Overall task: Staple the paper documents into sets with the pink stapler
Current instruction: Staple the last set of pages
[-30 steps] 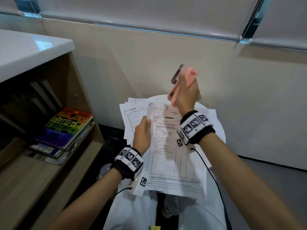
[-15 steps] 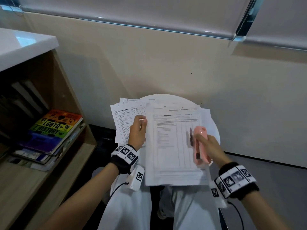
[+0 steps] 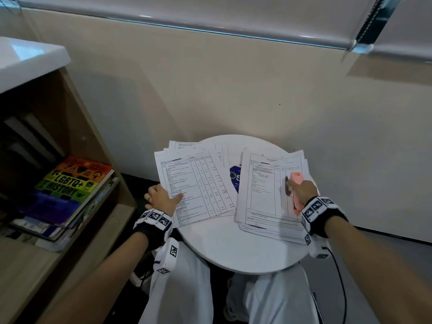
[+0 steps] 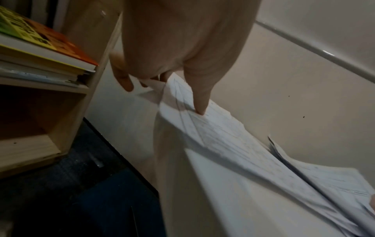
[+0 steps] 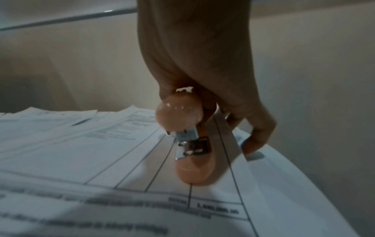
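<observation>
On the round white table (image 3: 233, 251) lie a loose stack of printed sheets (image 3: 194, 183) at the left and a separate paper set (image 3: 261, 197) at the right. My right hand (image 3: 302, 190) grips the pink stapler (image 3: 296, 177), which rests on the right set near its right edge. In the right wrist view the stapler (image 5: 192, 166) touches the sheet (image 5: 81, 152), with my hand (image 5: 202, 64) wrapped round it. My left hand (image 3: 161, 198) pinches the left stack's near-left edge. The thumb (image 4: 201, 102) is on top of the paper (image 4: 223, 133) and the fingers are below it.
A blue-printed card (image 3: 235, 178) shows between the two paper piles. A wooden bookshelf (image 3: 98, 146) stands close at the left, holding a rainbow-coloured book (image 3: 74, 178) on other books. A beige wall runs right behind the table. My knees in white trousers (image 3: 182, 288) are under the table's front edge.
My right hand came down from the air with the stapler onto the set, which now lies at the table's right. My left hand left that set and took the left stack's edge.
</observation>
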The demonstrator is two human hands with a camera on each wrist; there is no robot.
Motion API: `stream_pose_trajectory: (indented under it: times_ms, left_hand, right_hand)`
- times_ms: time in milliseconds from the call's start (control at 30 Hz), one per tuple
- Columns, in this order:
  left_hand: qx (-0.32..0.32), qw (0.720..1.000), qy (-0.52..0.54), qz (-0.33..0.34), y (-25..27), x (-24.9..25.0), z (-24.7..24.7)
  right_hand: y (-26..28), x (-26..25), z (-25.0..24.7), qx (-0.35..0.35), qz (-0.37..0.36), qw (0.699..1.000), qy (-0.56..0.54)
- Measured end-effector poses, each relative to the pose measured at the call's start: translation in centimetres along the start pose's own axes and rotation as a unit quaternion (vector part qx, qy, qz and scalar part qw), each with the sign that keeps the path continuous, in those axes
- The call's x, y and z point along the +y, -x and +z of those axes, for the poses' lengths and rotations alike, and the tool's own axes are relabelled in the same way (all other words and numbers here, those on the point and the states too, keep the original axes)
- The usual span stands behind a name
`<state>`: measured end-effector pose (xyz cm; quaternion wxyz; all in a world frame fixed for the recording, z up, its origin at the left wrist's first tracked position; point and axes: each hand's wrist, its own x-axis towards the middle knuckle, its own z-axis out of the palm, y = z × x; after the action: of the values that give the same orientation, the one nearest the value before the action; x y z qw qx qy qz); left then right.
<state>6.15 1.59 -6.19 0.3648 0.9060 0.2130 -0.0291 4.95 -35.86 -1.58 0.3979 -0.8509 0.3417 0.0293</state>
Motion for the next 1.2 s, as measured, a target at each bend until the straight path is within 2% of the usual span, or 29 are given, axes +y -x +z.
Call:
stream_pose_trajectory:
  times_ms: [67,133,200,233,300,400,467,567,667,833,900,967,1033,1100,1200]
  left_hand:
    - [0.008,0.999,0.019,0.026,0.1,0.0,0.3]
    - [0.033,0.997,0.014,0.064,0.4,0.1,0.7]
    - [0.069,0.993,-0.001,0.099,0.6,0.0,1.0]
    - [0.086,0.99,-0.002,0.111,0.7,0.0,1.1]
    - [0.097,0.988,0.01,0.122,0.6,0.2,1.2]
    - [0.083,0.992,0.042,0.082,0.3,0.3,1.1]
    - [0.065,0.994,0.06,0.061,0.2,-0.2,0.8]
    - [0.078,0.983,0.108,0.128,0.4,-1.3,0.3]
    - [0.103,0.951,0.186,0.223,1.5,-3.1,-0.9]
    - [0.081,0.907,0.344,0.23,3.7,-4.6,-4.2]
    - [0.05,0.875,0.419,0.236,4.8,-4.6,-5.7]
    - [-0.011,0.864,0.442,0.239,5.9,-4.8,-6.7]
    - [-0.078,0.876,0.394,0.267,7.2,-5.1,-6.9]
    - [-0.131,0.902,0.308,0.274,8.9,-5.4,-6.4]
    - [-0.21,0.922,0.265,0.188,11.8,-5.9,-4.6]
  right_hand:
    - [-0.3,0.6,0.7,0.003,0.012,0.994,0.112]
    - [0.6,0.5,0.9,0.048,-0.028,0.978,0.203]
    - [2.1,0.2,0.9,0.097,-0.09,0.968,0.214]
    - [2.8,0.2,0.9,0.102,-0.118,0.967,0.203]
    - [4.1,0.5,1.2,0.055,-0.148,0.978,0.138]
    - [5.7,1.9,2.5,-0.072,-0.096,0.993,-0.012]
    - [6.7,2.9,3.5,-0.108,-0.025,0.99,-0.089]
    - [6.3,4.9,4.8,-0.102,0.017,0.985,-0.14]
    - [7.2,4.4,4.3,-0.11,0.031,0.976,-0.188]
    - [7.7,4.0,3.6,-0.119,0.039,0.969,-0.214]
    - [8.3,3.7,3.2,-0.126,0.036,0.965,-0.226]
    - [9.0,3.4,2.8,-0.125,0.037,0.962,-0.239]
    - [9.3,3.2,2.5,-0.124,0.04,0.96,-0.249]
    - [9.8,2.8,2.1,-0.127,0.047,0.954,-0.267]
    - [10.2,2.2,1.4,-0.091,0.025,0.95,-0.299]
